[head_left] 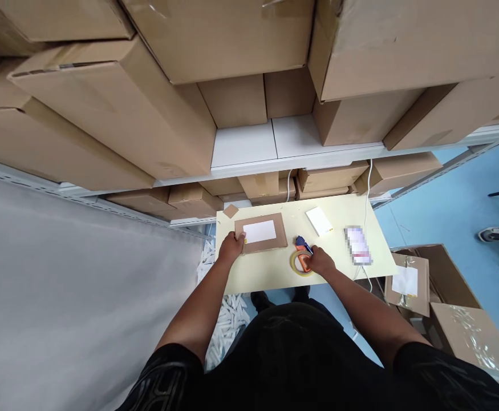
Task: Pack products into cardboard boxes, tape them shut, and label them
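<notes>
On the cream table lies a flat cardboard box with a white label on top. My left hand grips its left edge, thumb on the upper face near the label. My right hand is closed on an orange and blue tape dispenser, which carries a roll of yellowish tape and rests on or just above the table, right of the box. Part of the dispenser is hidden by my fingers. Box and dispenser are apart.
A stack of white labels and a blurred phone-like device with a cable lie on the right. Cardboard boxes fill the shelves ahead. An open carton holding parcels stands lower right; another person's shoes show beyond.
</notes>
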`<action>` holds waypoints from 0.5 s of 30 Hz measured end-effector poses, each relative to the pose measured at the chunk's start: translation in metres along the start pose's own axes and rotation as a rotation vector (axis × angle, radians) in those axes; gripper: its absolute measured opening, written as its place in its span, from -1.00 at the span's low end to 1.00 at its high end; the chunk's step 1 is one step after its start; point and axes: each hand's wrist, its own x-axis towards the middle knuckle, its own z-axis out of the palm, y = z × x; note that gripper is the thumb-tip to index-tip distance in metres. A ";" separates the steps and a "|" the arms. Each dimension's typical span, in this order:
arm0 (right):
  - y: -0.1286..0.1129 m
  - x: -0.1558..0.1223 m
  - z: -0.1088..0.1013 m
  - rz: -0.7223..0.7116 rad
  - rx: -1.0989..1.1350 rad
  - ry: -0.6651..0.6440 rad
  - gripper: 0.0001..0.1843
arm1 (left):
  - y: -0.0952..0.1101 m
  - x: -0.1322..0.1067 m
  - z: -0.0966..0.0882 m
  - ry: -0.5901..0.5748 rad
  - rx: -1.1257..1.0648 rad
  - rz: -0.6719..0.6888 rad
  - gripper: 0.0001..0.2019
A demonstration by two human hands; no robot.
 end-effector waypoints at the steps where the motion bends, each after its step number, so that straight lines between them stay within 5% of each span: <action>1: 0.000 0.000 -0.001 -0.004 -0.004 0.006 -0.65 | 0.005 -0.006 -0.003 0.067 0.003 0.046 -0.56; 4: 0.001 -0.006 -0.008 -0.021 -0.001 0.046 -0.73 | 0.031 -0.034 -0.006 0.185 -0.038 0.305 -0.67; 7: 0.004 -0.019 -0.018 -0.075 0.002 0.160 -0.73 | 0.074 -0.064 0.006 -0.150 -0.140 0.451 -0.68; 12: 0.009 -0.047 -0.035 -0.222 0.002 0.297 -0.66 | 0.141 -0.085 0.047 -0.647 -0.512 0.142 -0.39; 15: 0.009 -0.056 -0.040 -0.252 0.025 0.301 -0.62 | 0.157 -0.083 0.063 -0.744 -0.668 0.044 -0.39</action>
